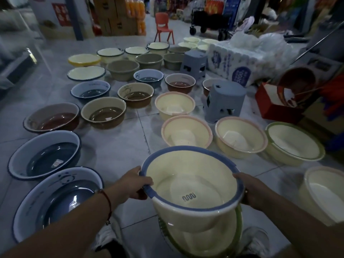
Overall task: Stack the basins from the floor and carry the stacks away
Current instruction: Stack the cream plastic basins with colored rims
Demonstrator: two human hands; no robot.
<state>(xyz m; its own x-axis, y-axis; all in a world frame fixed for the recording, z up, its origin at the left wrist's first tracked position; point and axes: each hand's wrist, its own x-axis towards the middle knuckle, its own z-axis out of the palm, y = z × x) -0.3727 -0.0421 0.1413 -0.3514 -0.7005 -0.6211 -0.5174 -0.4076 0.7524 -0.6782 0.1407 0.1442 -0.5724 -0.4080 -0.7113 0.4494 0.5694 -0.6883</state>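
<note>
Two hands hold one cream basin with a blue rim point(191, 185) out in front of the person, tipped a little toward the floor, and under it sits a second cream basin with a green rim point(208, 241), the upper one nested partly into it. The left hand point(133, 184) grips the blue rim at its left edge, thumb curled over the top and fingers tucked beneath; a red cord bracelet point(106, 199) circles that wrist. The right hand point(250, 190) clasps the opposite edge, thumb lying along the rim, its fingers hidden behind the basin wall (so how far they curl I cannot tell). White shoes point(257, 239) show below the stack on the grey tiled floor point(119, 146). Many more basins stand spread over the tiles: dark blue enamel-look basins point(45, 154) to the left, a red-brown one point(53, 118) and brown ones point(104, 115) beyond them, and cream basins with pink rims point(187, 131) just ahead, with a green-rimmed cream basin point(295, 143) to their right. Two grey plastic stools point(224, 101) stand among the basins, one farther back than the other, and beside them lies a wrapped pack of tissue rolls point(242, 61). An orange child's chair point(163, 27) stands well back near stacked cartons
</note>
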